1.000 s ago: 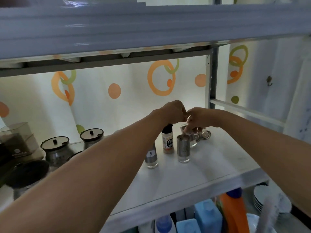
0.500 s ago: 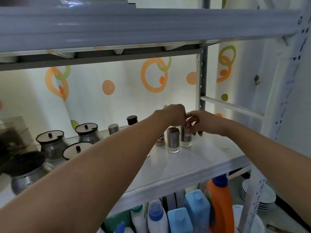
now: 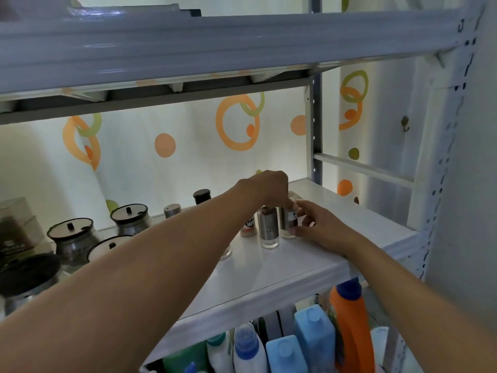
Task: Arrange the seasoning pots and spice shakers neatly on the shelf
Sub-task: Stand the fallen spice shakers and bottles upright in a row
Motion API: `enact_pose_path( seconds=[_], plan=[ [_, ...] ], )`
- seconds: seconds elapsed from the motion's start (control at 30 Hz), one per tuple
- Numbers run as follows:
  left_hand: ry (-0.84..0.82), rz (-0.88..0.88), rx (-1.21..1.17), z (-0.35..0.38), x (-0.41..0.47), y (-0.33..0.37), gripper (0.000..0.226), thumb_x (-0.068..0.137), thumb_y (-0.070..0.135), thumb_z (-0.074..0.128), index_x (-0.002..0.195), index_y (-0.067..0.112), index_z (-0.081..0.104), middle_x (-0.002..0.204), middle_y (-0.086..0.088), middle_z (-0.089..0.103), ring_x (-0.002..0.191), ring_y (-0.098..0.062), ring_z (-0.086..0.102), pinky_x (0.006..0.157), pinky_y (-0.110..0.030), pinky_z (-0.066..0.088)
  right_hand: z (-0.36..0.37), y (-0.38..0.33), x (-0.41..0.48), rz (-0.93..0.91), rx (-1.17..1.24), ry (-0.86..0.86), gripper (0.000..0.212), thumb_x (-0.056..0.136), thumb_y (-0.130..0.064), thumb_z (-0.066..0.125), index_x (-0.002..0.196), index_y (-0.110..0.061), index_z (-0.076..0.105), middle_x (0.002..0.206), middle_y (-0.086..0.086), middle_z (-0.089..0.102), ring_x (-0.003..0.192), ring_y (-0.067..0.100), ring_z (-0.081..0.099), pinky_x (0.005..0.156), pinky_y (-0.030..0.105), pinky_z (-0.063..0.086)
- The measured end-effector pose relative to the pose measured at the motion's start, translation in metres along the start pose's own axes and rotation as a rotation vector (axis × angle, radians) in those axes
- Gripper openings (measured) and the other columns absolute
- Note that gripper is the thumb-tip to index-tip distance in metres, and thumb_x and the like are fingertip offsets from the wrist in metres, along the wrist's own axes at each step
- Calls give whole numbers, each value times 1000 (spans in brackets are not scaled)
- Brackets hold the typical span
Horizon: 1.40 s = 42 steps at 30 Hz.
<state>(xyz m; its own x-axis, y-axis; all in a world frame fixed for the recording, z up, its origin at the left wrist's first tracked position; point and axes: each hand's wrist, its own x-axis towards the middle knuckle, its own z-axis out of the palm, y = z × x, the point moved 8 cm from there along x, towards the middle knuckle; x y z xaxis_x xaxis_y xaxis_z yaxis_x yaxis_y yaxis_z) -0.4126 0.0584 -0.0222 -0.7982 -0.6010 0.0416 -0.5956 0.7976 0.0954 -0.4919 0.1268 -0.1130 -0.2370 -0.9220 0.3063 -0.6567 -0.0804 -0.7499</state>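
On the white shelf (image 3: 322,254) stand several spice shakers. My left hand (image 3: 265,188) pinches the top of a steel shaker with a small label (image 3: 290,222). My right hand (image 3: 318,224) cups the same shaker from the right, fingers around its side. Just left of it stands a taller steel shaker with a glass base (image 3: 268,227), then a small labelled bottle (image 3: 248,227) partly behind my left arm. Further back are a black-capped bottle (image 3: 201,196) and a steel-topped shaker (image 3: 172,211). Round glass seasoning pots with dark lids (image 3: 72,238) (image 3: 130,215) sit at the left.
An upper shelf (image 3: 215,47) hangs low overhead. A metal upright (image 3: 317,130) and crossbar (image 3: 363,168) bound the shelf on the right. Below stand blue bottles (image 3: 314,343) and an orange detergent bottle (image 3: 349,324). A dark-lidded pot (image 3: 27,278) sits at the far left.
Both hands have come down onto the labelled steel shaker, which now stands upright on the shelf to the right of the taller steel shaker. The camera view shifted left and downward.
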Motion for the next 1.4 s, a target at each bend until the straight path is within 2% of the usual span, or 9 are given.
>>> enact_pose_path(
  seconds=[0.13, 0.5, 0.7, 0.87, 0.93, 1.03, 1.13, 1.2, 1.4],
  plan=[
    [-8, 1, -5, 0, 0, 1, 38, 76, 42, 75, 93, 8, 73, 84, -8, 72, 79, -23, 64, 69, -33, 52, 0, 2, 1, -12, -7, 1, 43, 87, -33, 69, 128, -34, 54, 107, -17, 60, 91, 13, 60, 79, 21, 48],
    [-37, 40, 10, -3, -4, 3, 35, 76, 39, 77, 99, 13, 75, 98, -6, 74, 95, -23, 66, 85, -38, 55, 2, 3, 3, 7, -46, 4, 48, 86, -34, 70, 130, -30, 52, 107, -18, 58, 89, 13, 60, 78, 21, 49],
    [-27, 55, -25, -2, -7, 4, 34, 78, 36, 76, 103, 13, 74, 96, -5, 73, 87, -21, 64, 78, -34, 53, 2, 3, 2, 8, -60, -4, 46, 86, -34, 71, 128, -30, 53, 108, -17, 59, 87, 14, 61, 81, 25, 52],
    [-28, 56, -187, -14, -10, -1, 30, 89, 33, 65, 102, 7, 74, 92, -7, 71, 75, -15, 56, 68, -27, 44, 1, -1, 1, 27, -50, -2, 48, 85, -43, 69, 128, -34, 51, 108, -16, 59, 91, 10, 60, 83, 25, 50],
    [63, 34, -281, -35, -9, -10, 27, 93, 24, 61, 105, 3, 73, 102, -9, 72, 85, -16, 59, 79, -30, 47, -2, -6, -3, 33, 26, 5, 45, 86, -49, 65, 126, -36, 50, 106, -18, 58, 94, 9, 59, 79, 21, 47],
    [118, -25, -437, -56, -7, -30, 22, 93, 6, 57, 108, -2, 70, 105, -11, 72, 88, -17, 62, 87, -33, 51, -19, -5, -1, 80, 143, 99, 45, 85, -59, 49, 120, -32, 54, 98, -13, 63, 85, 9, 59, 73, 17, 45],
    [108, -59, -462, -60, 2, -34, 25, 95, 1, 51, 113, -6, 66, 113, -16, 70, 89, -21, 67, 75, -25, 52, -47, 7, 23, 182, 193, 250, 34, 94, -41, 58, 114, -14, 64, 93, 2, 70, 71, 15, 57, 68, 26, 46],
    [87, -111, -475, -50, 14, -32, 27, 96, 4, 50, 118, -5, 63, 118, -17, 68, 96, -24, 67, 74, -21, 51, -61, 12, 45, 266, 105, 254, 24, 93, -28, 63, 106, -8, 66, 88, 6, 70, 66, 15, 54, 61, 26, 45],
    [17, -234, -593, -12, 53, -21, 32, 100, 10, 43, 123, -7, 57, 122, -20, 65, 63, -16, 57, 65, -25, 51, -64, 17, 93, 470, -291, 66, 28, 87, -27, 68, 81, 0, 64, 85, 16, 71, 57, 19, 54, 50, 26, 43]
  ],
)
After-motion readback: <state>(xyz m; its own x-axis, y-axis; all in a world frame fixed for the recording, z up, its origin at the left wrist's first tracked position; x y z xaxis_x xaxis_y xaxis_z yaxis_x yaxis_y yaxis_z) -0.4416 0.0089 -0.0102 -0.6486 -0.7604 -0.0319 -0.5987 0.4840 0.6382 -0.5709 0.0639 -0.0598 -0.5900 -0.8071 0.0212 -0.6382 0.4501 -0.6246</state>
